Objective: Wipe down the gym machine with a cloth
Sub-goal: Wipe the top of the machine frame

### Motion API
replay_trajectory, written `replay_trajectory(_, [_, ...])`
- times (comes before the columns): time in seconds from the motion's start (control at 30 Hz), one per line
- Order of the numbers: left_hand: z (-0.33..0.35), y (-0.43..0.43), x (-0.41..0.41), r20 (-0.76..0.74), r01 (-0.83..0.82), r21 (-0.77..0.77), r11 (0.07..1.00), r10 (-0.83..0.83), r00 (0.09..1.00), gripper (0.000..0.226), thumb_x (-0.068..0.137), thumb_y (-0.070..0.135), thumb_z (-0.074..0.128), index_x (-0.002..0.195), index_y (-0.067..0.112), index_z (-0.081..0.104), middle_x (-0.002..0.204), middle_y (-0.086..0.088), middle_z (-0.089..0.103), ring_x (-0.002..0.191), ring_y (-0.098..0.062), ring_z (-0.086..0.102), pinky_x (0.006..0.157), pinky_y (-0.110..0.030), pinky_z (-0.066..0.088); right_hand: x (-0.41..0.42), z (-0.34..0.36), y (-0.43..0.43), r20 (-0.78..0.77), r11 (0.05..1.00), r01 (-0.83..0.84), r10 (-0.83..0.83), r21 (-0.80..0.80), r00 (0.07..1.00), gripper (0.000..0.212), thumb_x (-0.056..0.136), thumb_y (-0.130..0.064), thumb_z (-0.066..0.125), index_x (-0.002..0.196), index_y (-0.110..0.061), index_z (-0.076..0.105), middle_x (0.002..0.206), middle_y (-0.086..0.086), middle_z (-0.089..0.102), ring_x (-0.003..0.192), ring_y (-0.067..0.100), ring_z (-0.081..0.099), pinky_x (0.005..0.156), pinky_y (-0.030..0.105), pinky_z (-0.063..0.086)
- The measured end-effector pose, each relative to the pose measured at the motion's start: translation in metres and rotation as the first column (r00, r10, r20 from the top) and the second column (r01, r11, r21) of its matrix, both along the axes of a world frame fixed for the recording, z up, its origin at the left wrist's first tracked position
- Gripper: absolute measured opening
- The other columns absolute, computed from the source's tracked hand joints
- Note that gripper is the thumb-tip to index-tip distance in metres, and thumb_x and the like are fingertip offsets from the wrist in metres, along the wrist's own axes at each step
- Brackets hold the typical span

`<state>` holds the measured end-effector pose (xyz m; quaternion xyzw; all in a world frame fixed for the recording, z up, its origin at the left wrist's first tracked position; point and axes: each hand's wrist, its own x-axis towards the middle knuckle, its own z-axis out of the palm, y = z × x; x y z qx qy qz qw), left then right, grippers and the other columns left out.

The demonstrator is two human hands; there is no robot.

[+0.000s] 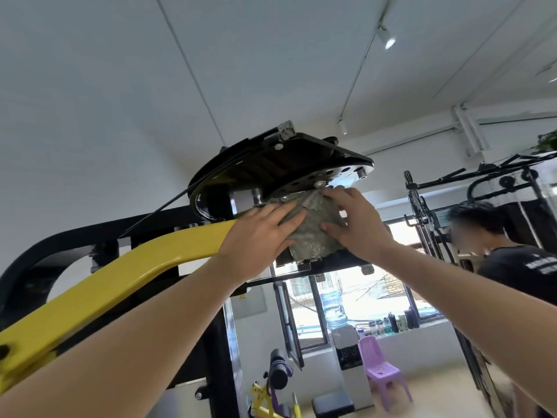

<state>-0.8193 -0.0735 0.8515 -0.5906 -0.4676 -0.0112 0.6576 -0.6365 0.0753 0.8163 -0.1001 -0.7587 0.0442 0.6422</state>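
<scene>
Cloth (313,236) up high, pressed on the machine (120,276) under its black plate (286,158) | grip: left hand (259,233) and right hand (358,224) both flat, fingers straight, clutching nothing | tip: press evenly, work round the bolts

both hands, left hand (259,233) and right hand (358,224), pressing a grey cloth (313,236) flat against the gym machine (280,167) overhead, just under its black pulley plate
</scene>
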Motion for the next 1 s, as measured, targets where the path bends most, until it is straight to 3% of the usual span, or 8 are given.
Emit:
replay_trajectory(0.07, [-0.003,-0.014,-0.010,-0.003,-0.008,0.029,1.000,0.008,1.000,0.051,0.098,0.040,0.059,0.145,0.021,0.054,0.145,-0.006,0.057,0.121,-0.025,0.058,0.095,-0.041,0.053,-0.008,-0.004,-0.004,-0.016,0.977,0.111,-0.110,0.184,0.994,0.062,0.078,-0.017,0.084,0.135,-0.014,0.061,0.133,0.011,0.053,0.116,0.028,0.050,0.100,0.038,0.046])
replay_trajectory(0.13, [-0.006,-0.029,-0.018,0.015,-0.033,0.040,0.999,0.033,0.999,0.050,0.097,0.041,0.060,0.143,0.022,0.056,0.142,-0.006,0.059,0.117,-0.026,0.060,0.095,-0.042,0.053,-0.019,-0.003,-0.007,-0.019,0.922,0.200,-0.205,0.331,0.979,0.057,0.076,-0.021,0.085,0.129,-0.011,0.066,0.127,0.012,0.059,0.114,0.034,0.048,0.096,0.047,0.049])
replay_trajectory(0.27, [-0.009,-0.058,-0.035,0.064,-0.107,0.065,0.992,0.103,0.993,0.053,0.095,0.042,0.057,0.145,0.022,0.054,0.139,-0.008,0.061,0.116,-0.027,0.061,0.099,-0.043,0.051,-0.044,0.000,-0.027,-0.015,0.869,0.189,-0.205,0.457,0.979,0.049,0.081,-0.024,0.075,0.126,-0.008,0.067,0.120,0.012,0.065,0.106,0.035,0.053,0.088,0.051,0.051])
replay_trajectory(0.5, [-0.017,-0.105,-0.058,0.137,-0.200,0.092,0.975,0.187,0.973,0.054,0.093,0.038,0.061,0.145,0.023,0.052,0.138,-0.008,0.059,0.119,-0.029,0.058,0.101,-0.042,0.049,-0.088,0.004,-0.060,-0.007,0.825,0.172,-0.200,0.538,0.980,0.052,0.083,-0.033,0.069,0.128,-0.008,0.065,0.120,0.012,0.065,0.106,0.036,0.058,0.087,0.053,0.051])
replay_trajectory(0.83, [-0.029,-0.162,-0.092,0.216,-0.269,0.142,0.953,0.235,0.948,0.056,0.084,0.032,0.076,0.137,0.021,0.062,0.127,-0.010,0.066,0.097,-0.032,0.066,0.058,-0.039,0.056,-0.138,-0.003,-0.113,-0.015,0.830,0.121,-0.134,0.544,0.991,0.051,0.083,-0.026,0.076,0.131,-0.012,0.065,0.128,0.008,0.065,0.118,0.031,0.057,0.099,0.046,0.044])
replay_trajectory(1.0, [-0.030,-0.176,-0.100,0.313,-0.274,0.124,0.954,0.225,0.923,0.063,0.080,0.031,0.081,0.139,0.023,0.060,0.125,-0.009,0.067,0.094,-0.033,0.066,0.058,-0.040,0.057,-0.159,-0.009,-0.131,-0.077,0.864,0.113,-0.086,0.491,0.993,0.050,0.083,-0.026,0.077,0.129,-0.013,0.066,0.130,0.009,0.065,0.122,0.032,0.055,0.104,0.047,0.041])
